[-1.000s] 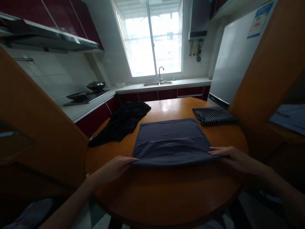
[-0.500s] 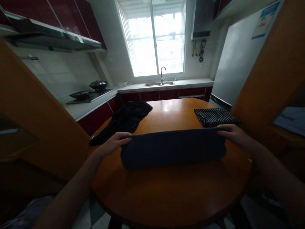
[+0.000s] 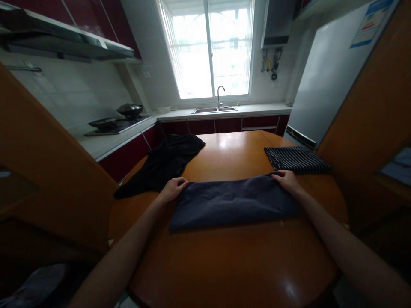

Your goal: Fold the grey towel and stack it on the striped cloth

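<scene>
A dark grey-blue garment (image 3: 233,202) lies folded into a long narrow strip across the middle of the round wooden table (image 3: 224,256). My left hand (image 3: 172,189) grips its far left corner, fingers curled on the cloth. My right hand (image 3: 287,180) grips the far right corner the same way. Both hands rest low on the tabletop at the fold's far edge.
A crumpled black garment (image 3: 167,161) lies at the table's far left, hanging over the edge. A folded striped cloth (image 3: 295,159) sits at the far right. Beyond are a counter with sink (image 3: 214,110), a stove with pans (image 3: 115,122) and a fridge (image 3: 324,81).
The near edge of the garment was lifted from the table's front and carried away from me, folding it in half. Both hands now press the corners down at the far side.
</scene>
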Tool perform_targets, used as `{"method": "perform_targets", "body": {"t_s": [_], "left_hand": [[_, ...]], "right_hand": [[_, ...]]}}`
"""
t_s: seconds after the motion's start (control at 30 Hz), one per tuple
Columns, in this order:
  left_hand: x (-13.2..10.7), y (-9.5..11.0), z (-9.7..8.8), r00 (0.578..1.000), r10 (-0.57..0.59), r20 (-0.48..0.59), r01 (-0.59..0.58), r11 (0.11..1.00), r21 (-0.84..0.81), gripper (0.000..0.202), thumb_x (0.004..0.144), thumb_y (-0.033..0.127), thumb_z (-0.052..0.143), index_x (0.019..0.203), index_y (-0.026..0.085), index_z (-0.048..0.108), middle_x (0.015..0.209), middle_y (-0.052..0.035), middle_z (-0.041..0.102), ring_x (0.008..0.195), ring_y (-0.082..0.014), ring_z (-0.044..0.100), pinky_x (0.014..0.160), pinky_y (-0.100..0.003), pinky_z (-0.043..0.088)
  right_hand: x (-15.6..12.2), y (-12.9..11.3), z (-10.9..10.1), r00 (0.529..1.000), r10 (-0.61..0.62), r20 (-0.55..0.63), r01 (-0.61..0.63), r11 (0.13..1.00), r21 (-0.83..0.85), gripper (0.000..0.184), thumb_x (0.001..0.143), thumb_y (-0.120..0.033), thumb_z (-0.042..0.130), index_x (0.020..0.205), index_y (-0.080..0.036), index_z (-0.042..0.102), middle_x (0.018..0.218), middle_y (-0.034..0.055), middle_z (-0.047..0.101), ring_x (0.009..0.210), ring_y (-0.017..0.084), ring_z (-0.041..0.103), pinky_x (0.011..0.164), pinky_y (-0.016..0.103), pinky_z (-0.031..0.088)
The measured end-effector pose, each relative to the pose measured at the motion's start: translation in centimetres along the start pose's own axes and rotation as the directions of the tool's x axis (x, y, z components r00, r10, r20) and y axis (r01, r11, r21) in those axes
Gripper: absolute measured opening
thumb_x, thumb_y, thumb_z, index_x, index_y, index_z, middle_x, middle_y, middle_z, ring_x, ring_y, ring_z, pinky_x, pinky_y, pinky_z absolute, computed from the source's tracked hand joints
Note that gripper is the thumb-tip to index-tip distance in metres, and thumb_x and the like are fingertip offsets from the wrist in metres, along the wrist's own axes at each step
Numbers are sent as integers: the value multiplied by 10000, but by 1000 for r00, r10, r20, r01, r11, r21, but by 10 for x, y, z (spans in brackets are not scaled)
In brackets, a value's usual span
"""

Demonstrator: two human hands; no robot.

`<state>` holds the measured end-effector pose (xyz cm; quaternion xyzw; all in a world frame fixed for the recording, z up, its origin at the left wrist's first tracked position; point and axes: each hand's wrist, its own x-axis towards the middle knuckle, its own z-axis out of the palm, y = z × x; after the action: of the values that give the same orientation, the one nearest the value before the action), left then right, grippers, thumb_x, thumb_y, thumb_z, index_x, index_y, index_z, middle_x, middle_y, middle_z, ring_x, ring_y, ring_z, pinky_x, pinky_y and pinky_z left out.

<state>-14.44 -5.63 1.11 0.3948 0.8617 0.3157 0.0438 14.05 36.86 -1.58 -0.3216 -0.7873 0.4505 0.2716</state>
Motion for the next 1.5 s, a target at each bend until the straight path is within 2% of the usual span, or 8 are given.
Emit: {"method": "perform_targets", "body": {"t_s": [0.3,0.5,0.6,0.7,0.87,1.17,1.33,1.5], "left_hand": [[-2,3,6,998,-63,1,62,984,166,352,909,459,478,903,186,699,917,-72,734,895,-240,677,814,-293,498],[-8,33,12,992,-8,-127,52,937,345,466,934,342,463,1307,95,592,1354,-205,571,1258,-337,530,1055,-455,409],[-11,78,39,972,232,17,-223,909,352,523,997,376,385,1418,87,500,1469,-185,495,1368,-284,448,1153,-400,321],[-12,122,84,921,359,153,-389,872,296,543,1027,381,322,1477,97,431,1550,-163,411,1456,-260,337,1191,-393,262],[-8,130,126,918,286,276,-370,870,327,593,1038,425,278,1552,129,308,1618,-151,272,1507,-268,222,1204,-487,199],[-20,33,59,996,34,84,-68,894,444,621,1017,490,292,1545,167,342,1624,-120,262,1514,-288,189,1207,-533,114],[-18,3,27,986,-117,-121,140,969,205,535,994,392,342,1436,131,493,1529,-150,449,1443,-274,370,1157,-451,294],[-13,-5,-5,941,-229,-251,266,956,126,387,946,347,443,1158,117,671,1079,-156,737,1007,-265,691,871,-338,505]], "right_hand": [[3,4,8,998,-51,27,54,986,-156,269,785,-288,642,928,-83,743,959,147,768,865,258,724,785,342,559],[-11,-22,12,978,-195,-69,141,872,-468,517,903,-349,546,1307,-32,605,1282,246,629,1241,353,555,1088,465,386],[-41,-51,44,916,-372,149,391,749,-534,531,965,-348,417,1402,-69,531,1429,196,534,1354,304,446,1152,415,318],[-75,-72,90,797,-399,454,594,654,-468,591,971,-356,397,1495,-84,416,1568,164,381,1470,290,284,1196,450,229],[-85,-67,116,728,-267,632,627,631,-456,660,995,-428,312,1566,-101,276,1636,148,210,1518,278,163,1207,512,142],[-23,-2,36,889,-177,422,437,603,-667,681,1005,-538,252,1564,-151,295,1639,105,228,1523,246,145,1212,516,122],[-20,-1,29,916,-150,371,382,603,-700,665,1011,-514,253,1555,-135,311,1643,114,209,1527,251,124,1208,550,106],[-24,-22,42,933,-231,276,360,599,-715,632,1014,-455,267,1520,-92,372,1631,157,230,1524,282,125,1193,597,101]]}}
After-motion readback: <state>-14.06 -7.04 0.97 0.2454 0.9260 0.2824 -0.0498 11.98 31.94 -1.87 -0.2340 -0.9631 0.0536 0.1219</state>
